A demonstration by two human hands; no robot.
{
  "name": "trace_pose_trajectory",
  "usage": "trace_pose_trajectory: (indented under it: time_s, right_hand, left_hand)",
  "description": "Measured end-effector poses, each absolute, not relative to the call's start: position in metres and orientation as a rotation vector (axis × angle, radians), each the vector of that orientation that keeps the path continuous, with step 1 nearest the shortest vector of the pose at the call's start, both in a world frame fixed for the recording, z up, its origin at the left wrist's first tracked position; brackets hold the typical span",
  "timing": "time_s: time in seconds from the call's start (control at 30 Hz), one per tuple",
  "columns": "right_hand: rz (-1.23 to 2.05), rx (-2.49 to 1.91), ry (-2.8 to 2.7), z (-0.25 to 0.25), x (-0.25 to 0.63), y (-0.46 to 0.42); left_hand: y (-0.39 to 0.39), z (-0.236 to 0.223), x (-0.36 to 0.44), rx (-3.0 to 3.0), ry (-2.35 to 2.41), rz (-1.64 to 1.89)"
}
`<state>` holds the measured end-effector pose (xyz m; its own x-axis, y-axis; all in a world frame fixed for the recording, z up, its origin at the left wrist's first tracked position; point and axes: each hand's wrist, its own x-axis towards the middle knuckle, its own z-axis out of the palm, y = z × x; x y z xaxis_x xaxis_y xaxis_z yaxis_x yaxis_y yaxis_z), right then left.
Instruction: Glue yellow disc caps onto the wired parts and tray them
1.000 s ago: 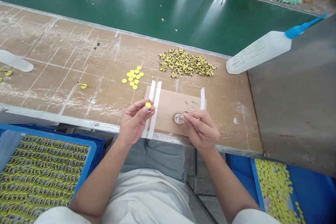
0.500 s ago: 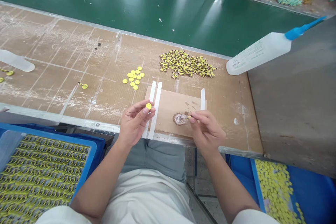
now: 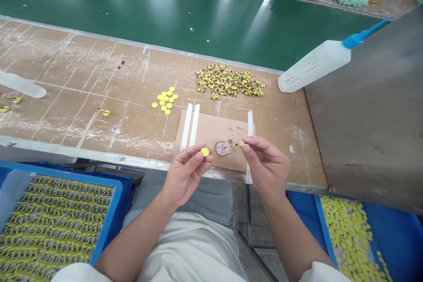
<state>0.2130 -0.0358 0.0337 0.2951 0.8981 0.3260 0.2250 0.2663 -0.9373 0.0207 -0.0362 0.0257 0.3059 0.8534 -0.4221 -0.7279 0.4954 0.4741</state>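
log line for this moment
left hand: yellow disc | right hand: small yellow-and-dark piece | beside it: brown puddle on cardboard sheet

The disc (image 3: pixel 205 152) looks like smooth yellow plastic. The far belt (image 3: pixel 158 13) is glossy green, the right bottle (image 3: pixel 312 68) matt white plastic, the panel (image 3: pixel 366 105) dull metal, the bench (image 3: pixel 82 88) rough, scuffed cardboard.

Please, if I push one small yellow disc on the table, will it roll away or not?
The yellow discs lie flat, so it will probably slide, not roll. They look thin and light, so may scatter easily. The disc in the left hand keeps its round shape, so seems stiff.
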Motion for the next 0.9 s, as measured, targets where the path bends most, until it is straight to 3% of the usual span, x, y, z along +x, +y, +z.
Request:
trace_pose_trajectory:
  time_s: [0.27,0.9]
  right_hand:
    - [0.864,-1.054,-1.154,0.059,0.204,-0.051]
    - [0.838,-0.976,-1.233,0.072,0.184,-0.069]
  left_hand:
    - [-0.043,0.038,0.030,0.285,0.683,0.988]
    - [-0.062,0.043,0.042,0.558,0.681,1.103]
